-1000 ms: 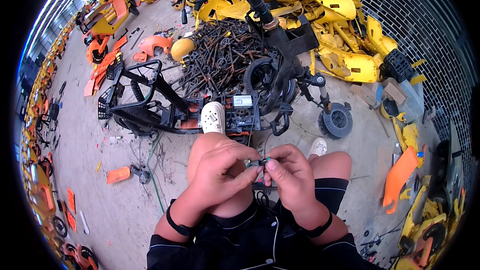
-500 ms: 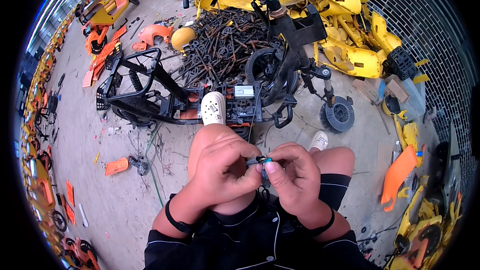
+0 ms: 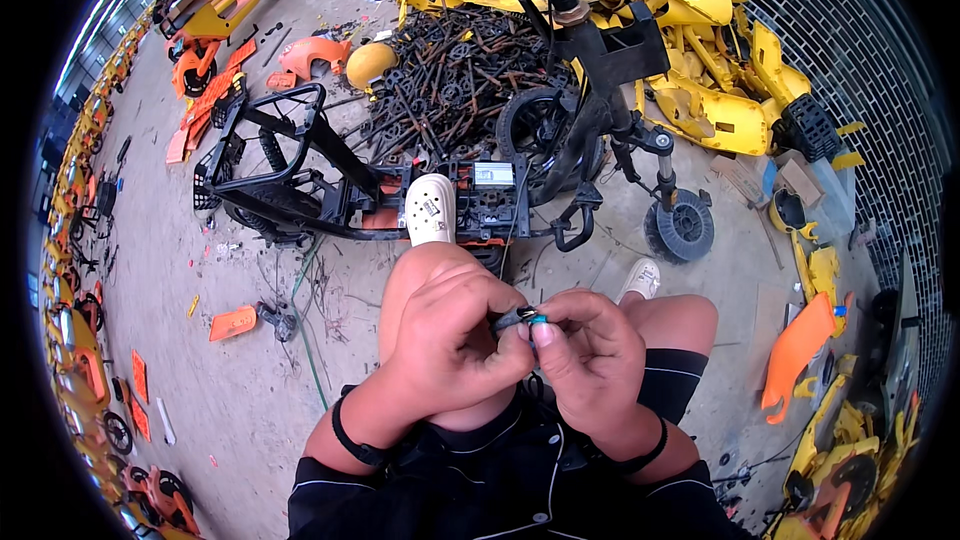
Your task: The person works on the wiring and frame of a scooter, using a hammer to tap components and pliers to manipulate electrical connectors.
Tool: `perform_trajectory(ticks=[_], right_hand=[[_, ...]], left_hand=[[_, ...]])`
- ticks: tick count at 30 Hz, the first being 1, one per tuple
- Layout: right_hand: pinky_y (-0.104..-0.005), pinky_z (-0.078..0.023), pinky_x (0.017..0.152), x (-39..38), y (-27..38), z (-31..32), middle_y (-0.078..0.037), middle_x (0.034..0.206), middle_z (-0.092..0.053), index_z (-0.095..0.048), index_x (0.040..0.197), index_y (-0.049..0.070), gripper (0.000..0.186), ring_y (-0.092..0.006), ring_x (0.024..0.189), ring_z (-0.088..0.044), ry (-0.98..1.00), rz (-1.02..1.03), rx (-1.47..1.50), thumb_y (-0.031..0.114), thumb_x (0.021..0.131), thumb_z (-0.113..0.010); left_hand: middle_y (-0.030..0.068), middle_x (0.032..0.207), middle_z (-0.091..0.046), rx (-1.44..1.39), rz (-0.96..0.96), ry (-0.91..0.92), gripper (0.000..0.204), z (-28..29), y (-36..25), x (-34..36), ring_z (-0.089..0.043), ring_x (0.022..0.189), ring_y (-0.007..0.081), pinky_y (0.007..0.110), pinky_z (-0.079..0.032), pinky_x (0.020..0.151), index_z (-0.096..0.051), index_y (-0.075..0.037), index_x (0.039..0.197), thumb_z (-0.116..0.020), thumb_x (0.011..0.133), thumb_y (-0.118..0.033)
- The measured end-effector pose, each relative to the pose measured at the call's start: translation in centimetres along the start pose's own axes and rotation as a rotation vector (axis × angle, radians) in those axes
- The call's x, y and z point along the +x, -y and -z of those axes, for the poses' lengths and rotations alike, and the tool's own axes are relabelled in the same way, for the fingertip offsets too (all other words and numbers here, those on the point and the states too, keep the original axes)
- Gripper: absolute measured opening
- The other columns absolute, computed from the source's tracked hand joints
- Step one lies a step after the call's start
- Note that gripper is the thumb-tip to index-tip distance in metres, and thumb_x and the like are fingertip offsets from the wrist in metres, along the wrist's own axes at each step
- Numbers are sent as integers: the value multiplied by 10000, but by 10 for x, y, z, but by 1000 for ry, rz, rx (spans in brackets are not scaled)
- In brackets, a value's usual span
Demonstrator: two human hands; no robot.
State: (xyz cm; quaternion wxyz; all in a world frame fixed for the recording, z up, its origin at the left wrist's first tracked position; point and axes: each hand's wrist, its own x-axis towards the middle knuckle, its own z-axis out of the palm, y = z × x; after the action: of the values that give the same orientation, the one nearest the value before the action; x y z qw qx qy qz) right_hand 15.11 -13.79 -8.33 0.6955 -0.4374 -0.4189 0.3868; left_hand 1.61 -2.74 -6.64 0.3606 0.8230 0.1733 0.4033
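My left hand (image 3: 455, 345) is closed round a dark sleeved cable end (image 3: 511, 319) with short wires at its tip. My right hand (image 3: 590, 355) pinches a small teal piece (image 3: 540, 319) against that end; whether the two pieces are joined I cannot tell. Both hands meet above my bare knees. Beyond them lies a stripped black scooter frame (image 3: 340, 170) with a silver box (image 3: 493, 173) on its deck, and my left white clog (image 3: 430, 208) rests on it.
Rusty metal parts (image 3: 450, 70) and yellow panels (image 3: 720, 115) are heaped behind the frame. A loose wheel (image 3: 680, 230) stands right. An orange panel (image 3: 798, 355) lies near my right side, a smaller one (image 3: 232, 322) left. Scooters (image 3: 215, 5) line the left. A brick wall bounds the right.
The surroundings have slid upward in the picture. My hands stay together on the small pieces, with the fingers shifted slightly and the dark cable end angled a little differently.
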Motion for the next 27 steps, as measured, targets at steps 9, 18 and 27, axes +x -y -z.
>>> perform_trajectory(ticks=[9, 18, 27], right_hand=[[-243, -506, 836, 0, -3, -3, -90, 1093, -628, -582, 1173, -53, 196, -105, 960, -630, -11, -7, 43, -55, 980, -618], [-245, -505, 851, 5, -3, -2, -95, 1092, -618, -584, 1152, -60, 198, -115, 965, -628, 16, 36, 32, -84, 958, -611], [-246, -508, 834, 6, -9, 7, -104, 1096, -618, -612, 1126, -43, 198, -125, 944, -631, 76, 53, 45, -94, 936, -635]], left_hand=[[110, 778, -651, 28, -35, -31, 175, -1, 0, 2, -616, 703, 249, 328, -478, 647, -580, -25, 799, -733, 716, -45], [115, 799, -651, 32, -11, 8, 156, 0, 1, 1, -604, 719, 246, 332, -478, 667, -575, -23, 797, -703, 709, -30], [120, 815, -645, -100, 71, 68, 128, 4, 5, -2, -586, 736, 235, 330, -479, 691, -567, -12, 799, -669, 721, -11]])
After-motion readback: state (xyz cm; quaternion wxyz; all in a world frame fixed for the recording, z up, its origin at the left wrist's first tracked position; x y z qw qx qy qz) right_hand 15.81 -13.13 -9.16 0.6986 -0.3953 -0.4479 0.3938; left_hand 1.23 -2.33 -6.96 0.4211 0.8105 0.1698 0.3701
